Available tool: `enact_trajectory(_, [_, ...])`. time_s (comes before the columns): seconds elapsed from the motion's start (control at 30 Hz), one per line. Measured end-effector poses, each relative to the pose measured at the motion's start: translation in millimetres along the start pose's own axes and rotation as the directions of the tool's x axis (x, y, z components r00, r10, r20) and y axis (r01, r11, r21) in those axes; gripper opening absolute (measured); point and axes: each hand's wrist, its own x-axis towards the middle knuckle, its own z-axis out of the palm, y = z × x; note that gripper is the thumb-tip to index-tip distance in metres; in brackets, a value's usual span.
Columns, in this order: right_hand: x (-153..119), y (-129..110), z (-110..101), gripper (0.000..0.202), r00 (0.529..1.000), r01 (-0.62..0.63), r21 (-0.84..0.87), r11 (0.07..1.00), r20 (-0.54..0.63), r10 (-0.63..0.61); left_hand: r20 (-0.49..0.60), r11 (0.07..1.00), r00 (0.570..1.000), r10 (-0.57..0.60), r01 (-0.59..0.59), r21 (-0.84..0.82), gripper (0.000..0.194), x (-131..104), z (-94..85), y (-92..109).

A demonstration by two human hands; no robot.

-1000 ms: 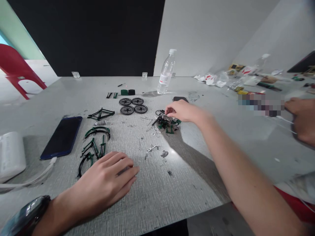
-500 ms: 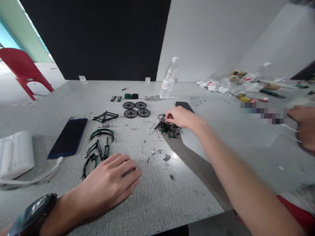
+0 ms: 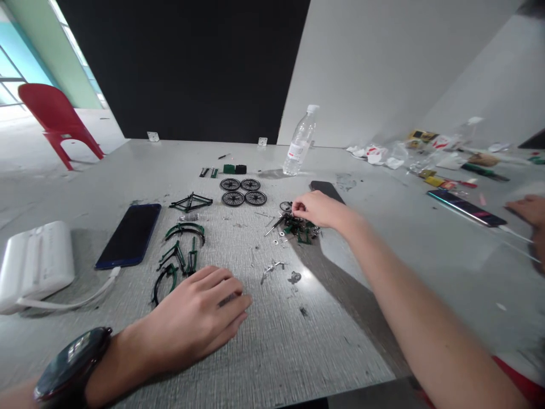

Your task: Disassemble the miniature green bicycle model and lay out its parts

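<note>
My left hand point(image 3: 204, 315) lies on the table with its fingers stretched out, holding nothing. My right hand point(image 3: 315, 209) is over a pile of small model bicycle parts point(image 3: 303, 230); its fingertips are pinched together, and whatever is between them is too small to make out. Left of the pile stand rows of sorted parts: several black spoked wheels point(image 3: 233, 198), a bicycle frame point(image 3: 191, 201), curved mudguards point(image 3: 185, 228) and dark green forks point(image 3: 192, 261). A silver handlebar-like piece point(image 3: 272, 269) lies between my hands, near a small clear part point(image 3: 294, 277).
A clear water bottle point(image 3: 300, 142) stands behind the pile, with a dark phone point(image 3: 327, 191) beside it. On the left are a blue phone point(image 3: 130, 236) and a white power bank point(image 3: 40, 261) joined by a cable. Another person's hand point(image 3: 528, 210) is at the far right near a phone point(image 3: 466, 208).
The view has swung slightly left, so everything sits further right in the picture. My right hand stays pinched at the pile, and my left hand rests in the same place.
</note>
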Motion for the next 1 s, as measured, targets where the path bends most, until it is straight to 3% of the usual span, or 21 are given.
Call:
enact_trajectory(0.17, [1.3, 2.2, 2.0, 0.013, 0.998, 0.023, -0.101, 0.995, -0.049, -0.028, 0.042, 0.999, 0.998, -0.037, 0.038, -0.011, 0.016, 0.4, -1.0, -0.3])
enact_trajectory(0.3, [-1.0, -4.5, -0.2, 0.009, 0.988, 0.011, -0.067, 0.998, -0.156, -0.022, 0.051, 0.999, 0.998, -0.041, 0.041, 0.012, 0.017, 1.3, -1.6, -0.8])
enact_trajectory(0.47, [-3.4, -40.1, -1.0, 0.017, 0.929, 0.233, 0.074, 0.970, -0.311, -0.199, 0.042, 0.998, 0.998, -0.037, 0.034, 0.058, 0.020, 1.4, -1.4, -2.4])
enact_trajectory(0.6, [-1.4, -81.4, 15.1, 0.023, 0.866, 0.429, 0.117, 0.896, -0.336, -0.371, 0.004, 0.996, 1.000, -0.008, 0.007, 0.093, 0.020, 0.9, 0.2, -4.5])
enact_trajectory(0.73, [2.5, -111.9, 37.5, 0.022, 0.828, 0.521, 0.155, 0.840, -0.334, -0.451, -0.022, 0.992, 1.000, -0.007, 0.010, 0.122, 0.019, 0.4, 1.8, -5.5])
enact_trajectory(1.0, [8.4, -130.2, 52.6, 0.024, 0.768, 0.598, 0.024, 0.801, -0.302, -0.565, -0.026, 0.992, 1.000, -0.002, 0.006, 0.126, 0.020, -0.2, 1.6, -6.0])
